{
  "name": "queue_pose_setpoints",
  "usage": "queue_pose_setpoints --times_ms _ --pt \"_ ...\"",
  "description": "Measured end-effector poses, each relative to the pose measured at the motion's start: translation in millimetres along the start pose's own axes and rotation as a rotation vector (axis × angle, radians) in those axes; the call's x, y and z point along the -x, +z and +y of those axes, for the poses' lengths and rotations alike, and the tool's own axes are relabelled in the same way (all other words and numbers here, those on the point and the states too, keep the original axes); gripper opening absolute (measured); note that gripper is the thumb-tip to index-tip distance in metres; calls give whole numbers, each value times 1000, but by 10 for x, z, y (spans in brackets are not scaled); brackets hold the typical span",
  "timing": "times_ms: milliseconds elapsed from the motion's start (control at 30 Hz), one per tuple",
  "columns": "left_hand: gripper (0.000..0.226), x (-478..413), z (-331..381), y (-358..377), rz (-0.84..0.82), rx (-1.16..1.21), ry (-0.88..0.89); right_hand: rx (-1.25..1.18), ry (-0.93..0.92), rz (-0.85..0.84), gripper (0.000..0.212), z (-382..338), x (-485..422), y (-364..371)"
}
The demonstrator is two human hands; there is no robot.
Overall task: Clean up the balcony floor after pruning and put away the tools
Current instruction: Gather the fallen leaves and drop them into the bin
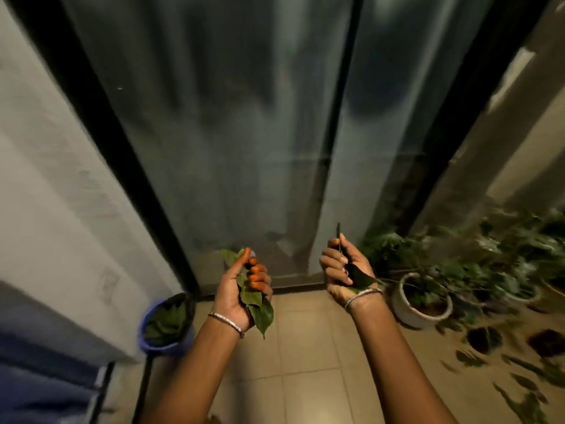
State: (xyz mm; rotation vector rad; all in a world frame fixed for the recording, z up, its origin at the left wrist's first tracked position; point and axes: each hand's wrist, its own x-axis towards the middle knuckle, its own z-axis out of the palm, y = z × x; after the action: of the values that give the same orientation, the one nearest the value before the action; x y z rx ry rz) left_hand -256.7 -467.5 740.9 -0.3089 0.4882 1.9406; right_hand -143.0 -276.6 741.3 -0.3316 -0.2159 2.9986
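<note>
My left hand (241,289) is closed around a bunch of green leaves (256,304) that hang out below the palm. My right hand (342,270) grips another few leaves (362,278), with a thin stem sticking up past the fingers. Both hands are raised side by side above the tiled balcony floor (305,362). A blue bucket (165,325) holding cut leaves stands on the floor to the lower left of my left hand. More loose leaves (519,387) lie scattered on the tiles at the right.
A glass sliding door with a curtain (244,133) fills the view ahead. A white pot with a plant (419,301) and more potted greenery (504,255) crowd the right side. A wall (46,209) and a dark-framed object (61,377) stand at the left.
</note>
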Motion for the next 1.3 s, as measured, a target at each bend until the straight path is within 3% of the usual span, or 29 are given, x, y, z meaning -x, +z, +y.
queue_pose_setpoints --times_ms 267,433,500,567,633,733,833,967,1067,1100,1233,1300 --pt "30 560 1615 -889 184 31 296 41 188 44 41 1343 -1513 221" --pt "28 860 2285 -1412 366 15 371 97 269 200 56 2097 -2217 56" --pt "36 964 2458 -1540 443 2 367 145 288 312 42 2356 -2409 9" --pt "59 975 2597 -1663 468 -18 368 172 306 431 18 2554 -2550 -35" --pt "65 963 2730 -1716 502 -11 359 194 348 505 15 2710 -2707 -123" --pt "53 703 2930 -2366 616 14 373 259 390 600 18 2887 -2949 -323" --pt "21 424 3063 -2864 693 32 336 350 432 692 22 3057 -3286 -603" --pt "24 -127 3160 -3545 737 -1 221 439 443 801 25 3233 -3754 -1090" --pt "11 -521 3274 -4037 759 -18 168 525 440 872 25 3339 -4050 -1521" --pt "17 -681 3306 -4255 764 -32 159 564 435 894 24 3368 -4132 -1674" --pt "76 -1353 3366 -5422 837 -123 107 700 457 952 24 3451 -4381 -2327" --pt "89 -1632 3384 -5858 832 -83 100 742 485 965 23 3482 -4455 -2684"
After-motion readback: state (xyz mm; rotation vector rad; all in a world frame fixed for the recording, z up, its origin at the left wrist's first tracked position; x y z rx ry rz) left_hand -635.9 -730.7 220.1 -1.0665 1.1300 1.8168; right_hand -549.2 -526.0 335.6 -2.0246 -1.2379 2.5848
